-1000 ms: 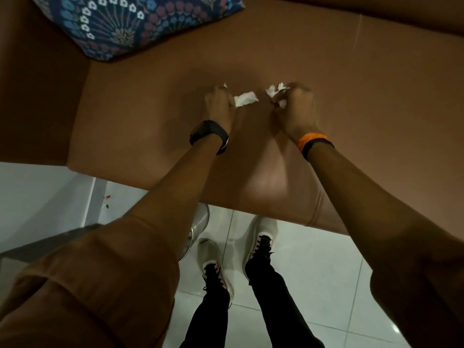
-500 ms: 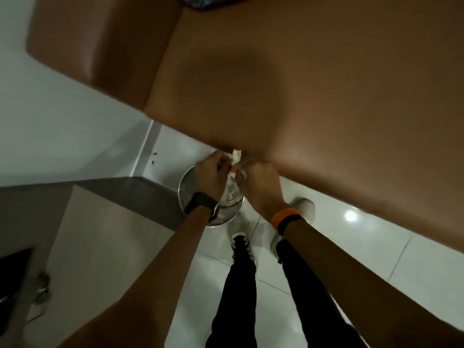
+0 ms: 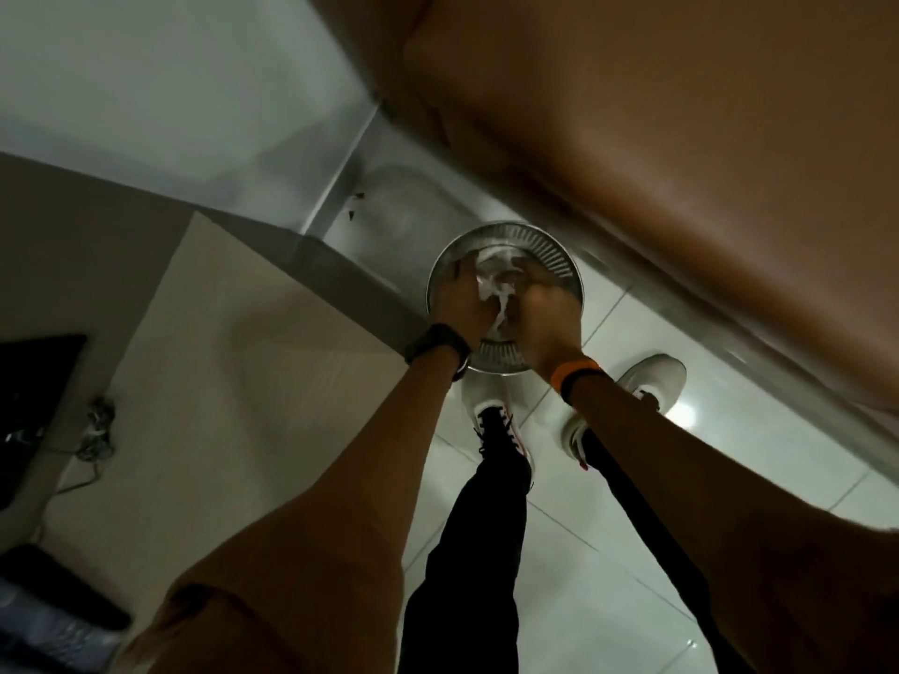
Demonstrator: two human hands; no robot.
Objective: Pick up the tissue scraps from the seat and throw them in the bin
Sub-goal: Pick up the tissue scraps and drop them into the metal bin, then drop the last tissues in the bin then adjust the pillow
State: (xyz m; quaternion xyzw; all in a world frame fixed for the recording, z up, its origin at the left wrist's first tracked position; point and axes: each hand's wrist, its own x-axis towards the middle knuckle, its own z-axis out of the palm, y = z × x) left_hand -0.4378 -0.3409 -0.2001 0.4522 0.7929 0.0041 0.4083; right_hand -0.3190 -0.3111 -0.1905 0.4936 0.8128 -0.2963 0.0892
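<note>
A pale, glossy tiled floor (image 3: 608,552) fills the lower middle of the frame, with a bright light reflection at the right. A brown padded seat (image 3: 681,138) takes up the upper right, its edge running diagonally down toward the right side. A light wall (image 3: 146,80) covers the upper left, and a beige cabinet side (image 3: 219,381) stands at the left with a tangle of cables (image 3: 97,430) near its foot.

In the centre, just beside the seat's edge, a round metal bin (image 3: 545,245) with a ribbed inner wall stands on the floor. White tissue scraps (image 3: 501,289) show over its open mouth, between the two hands; the picture is blurred there, so it is hard to tell which pieces lie inside the bin and which are in the air or in the fingers.

The left hand (image 3: 459,304), with a black watch (image 3: 435,345) on the wrist, is over the left part of the bin's mouth. The right hand (image 3: 547,328), with an orange band (image 3: 574,374) on the wrist, is over the lower right part. Both hands touch or nearly touch the white scraps, but whether they are clenched on them or released I cannot tell because of the blur.

Below the bin, two white shoes (image 3: 501,425) and black trouser legs (image 3: 476,552) stand on the tiles.
</note>
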